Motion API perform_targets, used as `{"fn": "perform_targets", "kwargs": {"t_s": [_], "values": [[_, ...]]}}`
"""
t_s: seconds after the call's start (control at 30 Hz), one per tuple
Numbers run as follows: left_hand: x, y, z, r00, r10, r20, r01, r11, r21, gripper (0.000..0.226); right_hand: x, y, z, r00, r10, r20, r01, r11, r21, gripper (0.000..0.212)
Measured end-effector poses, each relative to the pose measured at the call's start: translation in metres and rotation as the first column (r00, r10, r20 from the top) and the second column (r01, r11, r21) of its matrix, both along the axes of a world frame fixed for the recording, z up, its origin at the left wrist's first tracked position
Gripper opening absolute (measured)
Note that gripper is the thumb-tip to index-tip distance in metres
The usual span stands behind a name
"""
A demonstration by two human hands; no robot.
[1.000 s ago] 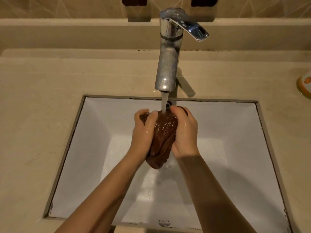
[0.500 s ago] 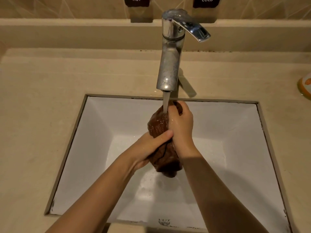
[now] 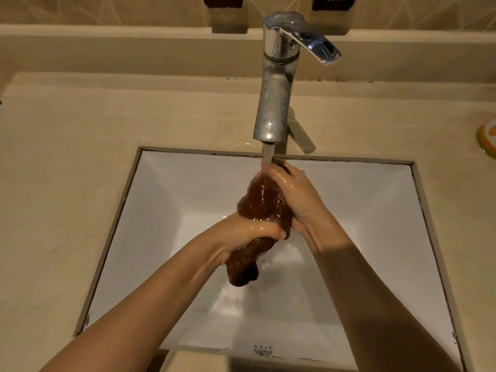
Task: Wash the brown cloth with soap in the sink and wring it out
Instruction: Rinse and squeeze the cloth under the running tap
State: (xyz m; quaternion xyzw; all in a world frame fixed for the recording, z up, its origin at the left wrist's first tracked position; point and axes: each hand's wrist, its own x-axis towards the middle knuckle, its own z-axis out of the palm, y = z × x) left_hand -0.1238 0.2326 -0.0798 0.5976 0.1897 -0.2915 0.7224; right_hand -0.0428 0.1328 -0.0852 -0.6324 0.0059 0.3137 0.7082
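Entry, head view: the brown cloth is bunched into a thick roll and held upright over the white sink, directly under the water stream from the chrome faucet.

On the left hand, the fingers are curled tight round the roll's lower middle. The loose tail hangs below these fingers, apparently clear of the basin floor. The right hand wraps its fingers over the top end. The stream lands just beside those fingertips and runs down the fabric between the two grips. Both hands are wet and glossy. No suds are visible and no soap is in view.

Judgement: the step in hand is rinsing and squeezing under running water; the wring proper is not yet done.

To do it well:
- Hold the top of the roll under the stream so water flushes through to the tail.
- Squeeze downward from the upper fingers to the lower ones, then release so the fabric refills.
- For the wring, counter-rotate the two grips with the roll taut between them, low in the basin, to limit splash onto the tabletop.

Risk: wet fabric slipping through the lower fingers.
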Motion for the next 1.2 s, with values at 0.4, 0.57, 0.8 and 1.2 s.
{"fn": "perform_targets", "kwargs": {"t_s": [0.4,0.57,0.8,1.2], "values": [[0.007,-0.013,-0.006,0.977,-0.042,0.210,-0.038,0.931,0.363,0.009,-0.005,0.010,0.008,0.931,-0.187,0.314,0.286,0.907,-0.308,0.037],[0.006,-0.009,-0.010,0.976,-0.074,0.204,-0.037,0.869,0.493,0.024,-0.003,0.014,0.006,0.930,-0.184,0.318,0.295,0.890,-0.347,0.045],[0.012,0.009,-0.009,0.986,0.004,0.167,-0.045,0.970,0.240,0.024,-0.001,0.016,0.007,0.867,-0.335,0.369,0.421,0.889,-0.181,0.038],[-0.023,0.010,-0.021,0.836,0.495,-0.237,-0.515,0.558,-0.651,0.073,0.000,0.010,0.011,0.875,-0.482,0.044,0.481,0.876,0.033,0.026]]}}
